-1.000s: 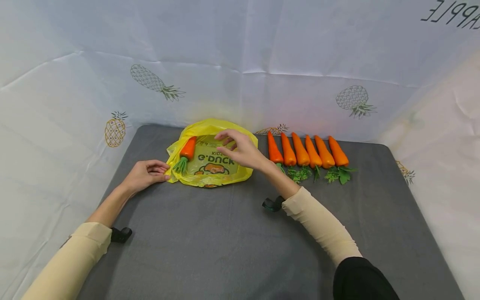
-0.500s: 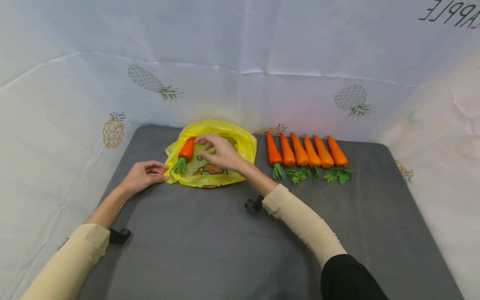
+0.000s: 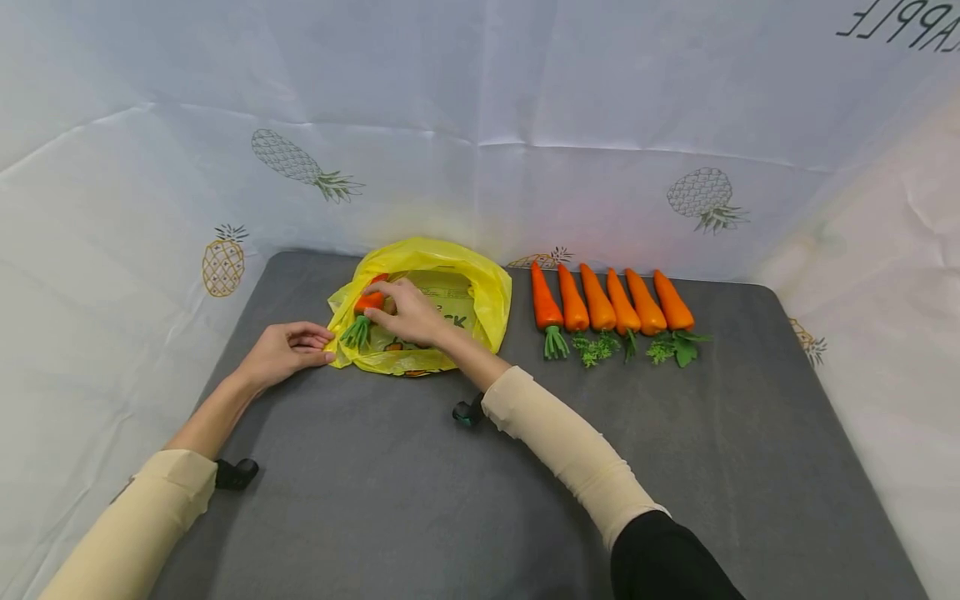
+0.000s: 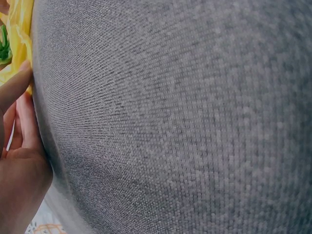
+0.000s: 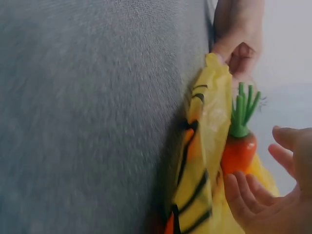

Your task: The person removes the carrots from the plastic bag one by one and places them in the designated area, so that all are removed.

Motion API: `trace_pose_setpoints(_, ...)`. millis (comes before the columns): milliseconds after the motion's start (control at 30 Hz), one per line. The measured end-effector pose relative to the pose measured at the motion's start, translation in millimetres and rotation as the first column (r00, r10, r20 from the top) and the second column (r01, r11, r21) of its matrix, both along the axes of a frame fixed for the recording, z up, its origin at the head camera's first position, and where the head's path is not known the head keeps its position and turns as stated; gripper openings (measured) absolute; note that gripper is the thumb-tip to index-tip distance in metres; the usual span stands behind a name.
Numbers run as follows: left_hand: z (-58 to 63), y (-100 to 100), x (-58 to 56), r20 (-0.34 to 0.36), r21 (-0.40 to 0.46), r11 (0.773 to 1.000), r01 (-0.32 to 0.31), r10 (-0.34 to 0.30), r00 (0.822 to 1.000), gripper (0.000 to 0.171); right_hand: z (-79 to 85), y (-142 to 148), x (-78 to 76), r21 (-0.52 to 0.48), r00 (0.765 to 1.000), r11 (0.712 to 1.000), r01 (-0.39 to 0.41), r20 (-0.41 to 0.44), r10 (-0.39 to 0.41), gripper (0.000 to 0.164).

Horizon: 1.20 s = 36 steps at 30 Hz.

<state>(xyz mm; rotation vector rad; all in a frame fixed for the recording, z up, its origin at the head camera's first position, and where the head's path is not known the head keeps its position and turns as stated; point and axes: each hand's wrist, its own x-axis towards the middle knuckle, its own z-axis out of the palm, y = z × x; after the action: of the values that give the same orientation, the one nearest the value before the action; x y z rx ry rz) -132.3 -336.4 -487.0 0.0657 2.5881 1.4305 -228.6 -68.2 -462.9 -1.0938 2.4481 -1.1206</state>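
Observation:
A yellow plastic bag (image 3: 491,312) with printed lettering lies on the table, its mouth spread wide. Inside its left part is a carrot (image 3: 369,303) with a green stem tuft. My left hand (image 3: 279,357) pinches the bag's left edge between thumb and fingers; the left wrist view shows the yellow film (image 4: 20,34) at the fingertips. Over the bag mouth, my right hand (image 3: 414,317) has its fingertips right at the carrot. In the right wrist view, its thumb and fingers stand apart beside the carrot (image 5: 239,152).
Several more carrots (image 3: 600,304) with green tops lie in a row right of the bag on the grey tabletop (image 3: 420,500). A white cloth (image 3: 450,100) printed with pineapples hangs behind and at the sides. Both wrists wear small dark camera mounts.
My right hand has moved left across the bag mouth and come down to the carrot inside. The left hand keeps its pinch on the bag edge.

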Motion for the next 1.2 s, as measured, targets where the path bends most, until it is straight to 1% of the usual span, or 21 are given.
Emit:
trace_pose_setpoints(133, -0.8, 0, -0.3, -0.005, 0.006, 1.000, 0.003, -0.003, 1.000, 0.043, -6.5, -8, -0.2, 0.054, 1.000, 0.998, 0.019, -0.004, -0.019, 0.047)
trace_pose_setpoints(267, -1.1, 1, -1.0, -0.008, 0.003, 1.000, 0.006, -0.006, 1.000, 0.043, -7.8, -10, 0.0, 0.111, 1.000, 0.994, 0.003, -0.020, -0.001, 0.049)
trace_pose_setpoints(500, -1.3, -1, -2.0, -0.001, -0.008, 1.000, 0.004, -0.004, 1.000, 0.043, -3.5, -8, 3.8, 0.105, 1.000, 0.994, -0.012, -0.014, 0.014, 0.037)
trace_pose_setpoints(667, -0.3, -2, -1.7, 0.000, -0.015, 1.000, 0.004, -0.004, 1.000, 0.044, -0.9, -6, 7.6, 0.138, 1.000, 0.990, -0.010, -0.013, 0.012, 0.033)
trace_pose_setpoints(800, -0.2, -2, -1.1, 0.003, -0.011, 1.000, 0.003, -0.003, 1.000, 0.044, 0.3, -3, 10.0, 0.208, 1.000, 0.978, -0.007, -0.005, 0.009, 0.038)
trace_pose_setpoints(867, -0.5, -3, -1.0, 0.004, -0.006, 1.000, 0.002, -0.002, 1.000, 0.044, 1.7, -1, 11.4, 0.224, 1.000, 0.974, -0.013, 0.012, 0.011, 0.041)
trace_pose_setpoints(933, -0.6, -2, -1.0, 0.001, -0.002, 1.000, 0.003, -0.003, 1.000, 0.043, 2.6, 2, 12.0, 0.217, 0.999, 0.976, -0.023, 0.032, 0.016, 0.043)
trace_pose_setpoints(1033, -0.8, -2, -1.2, -0.006, 0.001, 1.000, 0.006, -0.006, 1.000, 0.044, 4.1, 8, 12.0, 0.179, 0.998, 0.983, -0.040, 0.056, 0.031, 0.041)
trace_pose_setpoints(1200, -0.8, -2, -1.1, 0.005, -0.006, 1.000, 0.000, 0.000, 1.000, 0.044, 4.1, 15, 10.1, 0.124, 0.993, 0.989, -0.079, 0.100, 0.067, 0.040)
